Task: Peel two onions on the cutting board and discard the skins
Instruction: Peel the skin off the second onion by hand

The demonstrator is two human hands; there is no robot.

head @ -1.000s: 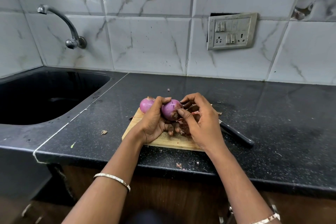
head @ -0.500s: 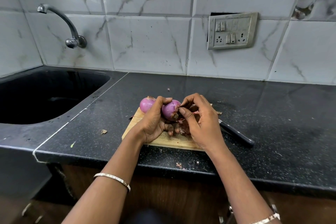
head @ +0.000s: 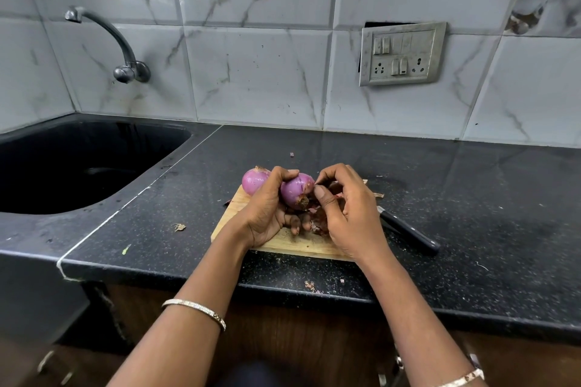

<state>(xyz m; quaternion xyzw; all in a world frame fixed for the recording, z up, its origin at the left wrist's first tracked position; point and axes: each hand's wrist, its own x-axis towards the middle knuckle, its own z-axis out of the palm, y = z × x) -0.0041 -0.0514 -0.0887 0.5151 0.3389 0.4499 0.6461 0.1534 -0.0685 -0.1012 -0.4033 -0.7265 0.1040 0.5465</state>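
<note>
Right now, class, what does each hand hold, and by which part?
The left hand grips the nearer onion round its body, root end facing us. The right hand pinches that onion's right side, probably loose skin.

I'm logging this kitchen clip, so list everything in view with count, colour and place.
counter: one, speckled black
cutting board: one, pale wood, near the counter's front edge
held onion: one, purple-pink, in the left hand
second onion: one, purple-pink, board's far left corner
onion skins: one pile, reddish-brown, on the board below the held onion
knife: one, black handle, on the counter right of the board
sink: one, black, left
tap: one, metal, wall above the sink
switch plate: one, grey, wall at right
bangles: two, silvery, one on each wrist
left hand: one, grips the held onion
right hand: one, pinches at that onion's skin
</note>
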